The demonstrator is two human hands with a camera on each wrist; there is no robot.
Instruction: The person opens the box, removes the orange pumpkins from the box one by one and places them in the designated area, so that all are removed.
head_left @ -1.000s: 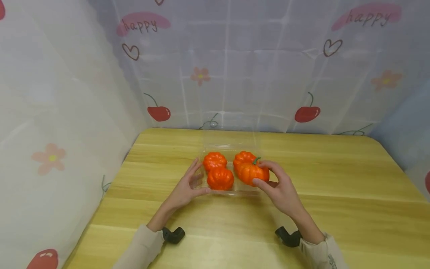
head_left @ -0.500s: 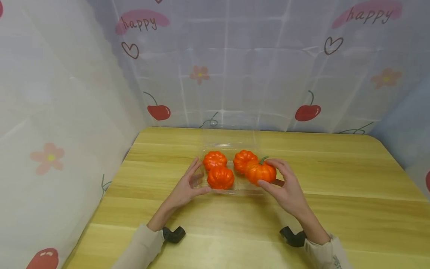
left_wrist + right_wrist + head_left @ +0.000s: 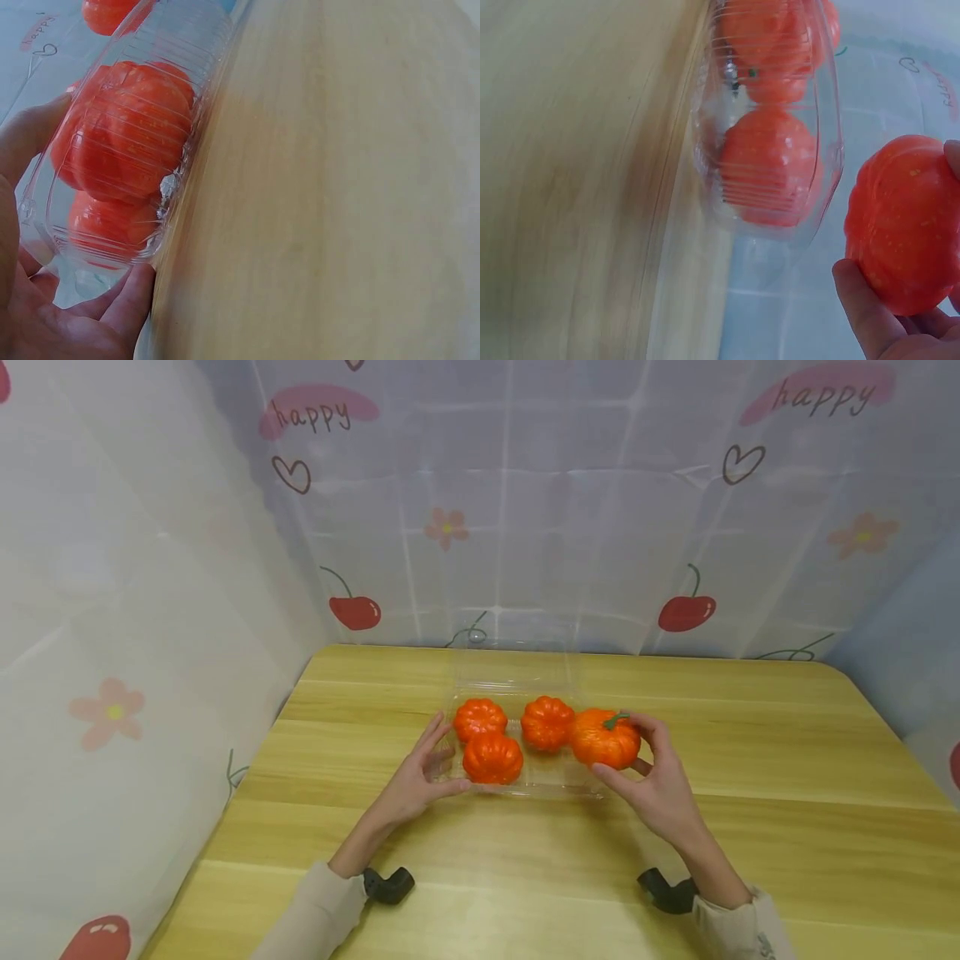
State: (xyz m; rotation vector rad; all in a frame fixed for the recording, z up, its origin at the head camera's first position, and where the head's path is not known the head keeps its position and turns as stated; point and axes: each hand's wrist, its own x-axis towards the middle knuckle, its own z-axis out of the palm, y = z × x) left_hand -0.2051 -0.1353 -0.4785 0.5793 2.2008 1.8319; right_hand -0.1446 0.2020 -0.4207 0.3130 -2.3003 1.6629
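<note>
My right hand [image 3: 663,789] holds a small orange pumpkin [image 3: 606,740] with a green stem, thumb at the front and fingers behind. In the right wrist view this pumpkin [image 3: 904,225] is up off the table, apart from the box's end. A clear plastic clamshell box [image 3: 555,783] lies with its lid [image 3: 517,668] raised at the back. Inside are a back-left pumpkin [image 3: 480,719], a front-left pumpkin [image 3: 492,758] and a back-right pumpkin [image 3: 547,723]. My left hand [image 3: 408,785] grips the box's left end, its thumb [image 3: 34,135] at the front rim and fingers [image 3: 131,300] beside the end wall.
The box stands on a wooden table [image 3: 750,760], whose back edge meets a printed cloth [image 3: 562,543]. Another cloth wall [image 3: 150,610] runs along the left side. A black wrist mount [image 3: 388,885] sits on the left wrist, with another mount [image 3: 667,891] on the right.
My right hand has carried its pumpkin rightward from over the box's right half, uncovering the back-right pumpkin. My left hand and the left pair of pumpkins have stayed in place.
</note>
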